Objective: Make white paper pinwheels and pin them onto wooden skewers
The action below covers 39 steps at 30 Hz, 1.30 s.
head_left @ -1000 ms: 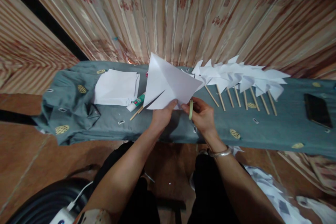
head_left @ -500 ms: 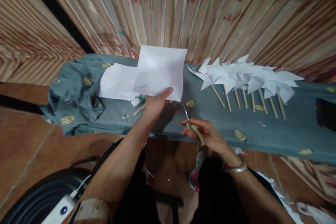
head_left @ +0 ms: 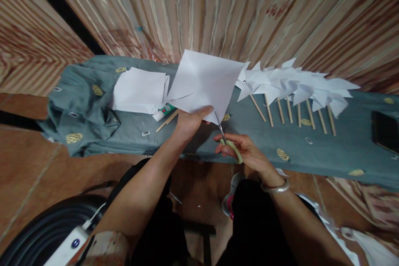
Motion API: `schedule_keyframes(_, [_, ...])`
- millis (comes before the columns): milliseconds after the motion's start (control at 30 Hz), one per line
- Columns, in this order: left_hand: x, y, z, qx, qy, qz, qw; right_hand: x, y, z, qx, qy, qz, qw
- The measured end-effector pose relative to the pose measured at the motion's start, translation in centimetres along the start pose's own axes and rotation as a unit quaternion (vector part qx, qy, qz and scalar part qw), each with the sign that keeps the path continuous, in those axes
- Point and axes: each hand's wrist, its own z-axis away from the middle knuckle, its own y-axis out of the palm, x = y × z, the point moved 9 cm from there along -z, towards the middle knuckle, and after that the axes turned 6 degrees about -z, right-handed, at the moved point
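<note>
My left hand (head_left: 195, 120) pinches the near edge of a square white sheet of paper (head_left: 207, 79), thumb on top. One slit shows in the sheet's left part. My right hand (head_left: 240, 149) grips scissors (head_left: 229, 143) with pale green handles, and their blades reach over the sheet's near corner, just right of my left thumb. Left of the sheet lies a stack of white paper (head_left: 139, 89). A green and white tube (head_left: 163, 112) and thin wooden sticks (head_left: 167, 120) rest on the cloth beside my left hand.
Several white paper pinwheels (head_left: 296, 85) on wooden sticks lie overlapping at the right on the grey-green cloth (head_left: 249, 137). A dark phone (head_left: 385, 131) is at the far right. Pleated curtains (head_left: 193, 12) hang behind. A white power strip (head_left: 67, 247) sits at lower left.
The sheet has turned clockwise and shifted right, bringing its slit into clearer view. The scissor blades have moved from just below the sheet's corner onto it.
</note>
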Motion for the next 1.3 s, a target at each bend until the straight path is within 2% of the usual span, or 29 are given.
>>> schedule_keyframes(133, [-0.06, 0.18, 0.24, 0.001, -0.002, -0.018, 1.0, 0.03, -0.18, 0.12, -0.004, 0.011, 0.008, 1.0])
schedule_keyframes(433, [0.13, 0.57, 0.57, 0.002, -0.012, 0.0, 1.0, 0.14, -0.67, 0.22, -0.027, -0.019, 0.026, 0.999])
schedule_keyframes(633, [-0.01, 0.81, 0.57, 0.021, -0.008, -0.005, 1.0, 0.3, -0.73, 0.4, -0.02, -0.019, 0.027, 0.999])
schedule_keyframes(1300, [0.11, 0.9, 0.69, 0.014, -0.021, -0.001, 1.0, 0.26, -0.79, 0.3, -0.021, -0.017, 0.023, 0.999])
